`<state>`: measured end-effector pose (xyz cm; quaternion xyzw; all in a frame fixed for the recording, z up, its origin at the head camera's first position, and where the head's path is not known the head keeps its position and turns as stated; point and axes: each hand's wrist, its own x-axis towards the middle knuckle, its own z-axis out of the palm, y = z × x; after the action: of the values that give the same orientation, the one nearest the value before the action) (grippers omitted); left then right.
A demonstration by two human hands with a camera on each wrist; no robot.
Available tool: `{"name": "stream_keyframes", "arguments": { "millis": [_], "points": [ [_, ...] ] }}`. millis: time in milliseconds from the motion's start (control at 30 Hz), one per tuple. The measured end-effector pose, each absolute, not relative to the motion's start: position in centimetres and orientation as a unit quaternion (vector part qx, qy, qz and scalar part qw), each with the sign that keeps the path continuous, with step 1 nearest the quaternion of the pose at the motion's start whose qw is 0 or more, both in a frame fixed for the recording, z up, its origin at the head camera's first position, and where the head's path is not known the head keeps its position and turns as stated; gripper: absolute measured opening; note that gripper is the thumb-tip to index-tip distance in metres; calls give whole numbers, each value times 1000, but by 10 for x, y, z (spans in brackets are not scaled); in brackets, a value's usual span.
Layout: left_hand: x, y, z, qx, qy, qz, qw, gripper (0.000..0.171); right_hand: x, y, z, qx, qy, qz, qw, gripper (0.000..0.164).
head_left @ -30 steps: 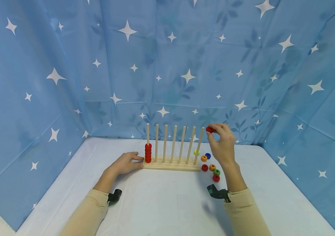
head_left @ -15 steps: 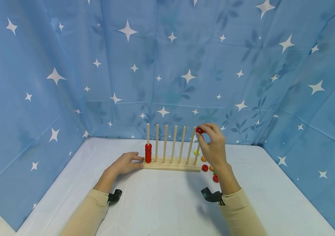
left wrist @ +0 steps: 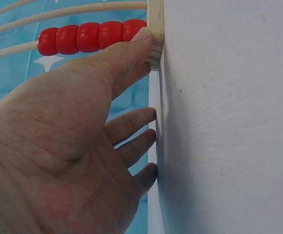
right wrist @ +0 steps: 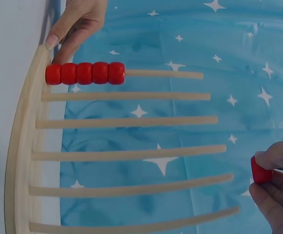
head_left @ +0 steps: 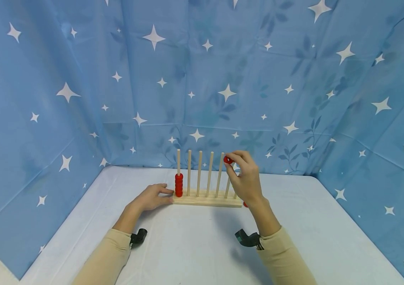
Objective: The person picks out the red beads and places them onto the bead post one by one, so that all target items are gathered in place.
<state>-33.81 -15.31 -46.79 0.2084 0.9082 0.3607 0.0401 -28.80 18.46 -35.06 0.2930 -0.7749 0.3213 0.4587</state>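
A wooden bead rack stands on the white cloth, with a row of upright pegs. Several red beads are stacked on its leftmost peg; in the right wrist view the other visible pegs are bare. My left hand pinches the left end of the base between thumb and index finger, its other fingertips touching the cloth. Between thumb and fingers, my right hand holds one red bead. That bead is off the pegs, near the tops of the right-hand ones.
A loose red bead peeks out beside the rack's right end, partly covered by the right forearm. Behind the table hangs a blue curtain with white stars. Both wrists carry a small black camera.
The right hand has moved left with its red bead, from beyond the rack's right end to over the right-hand pegs. Its arm now covers most loose beads. My left hand stays put.
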Motion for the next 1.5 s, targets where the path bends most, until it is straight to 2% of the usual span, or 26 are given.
{"name": "stream_keyframes", "arguments": {
  "millis": [667, 1500],
  "points": [
    [-337, -152, -466, 206, 911, 356, 39, 41, -284, 143, -339, 356, -769, 317, 426, 27],
    [-338, -151, -466, 197, 915, 351, 40, 40, -297, 114, -332, 369, -782, 330, 379, 25]
  ]
}}
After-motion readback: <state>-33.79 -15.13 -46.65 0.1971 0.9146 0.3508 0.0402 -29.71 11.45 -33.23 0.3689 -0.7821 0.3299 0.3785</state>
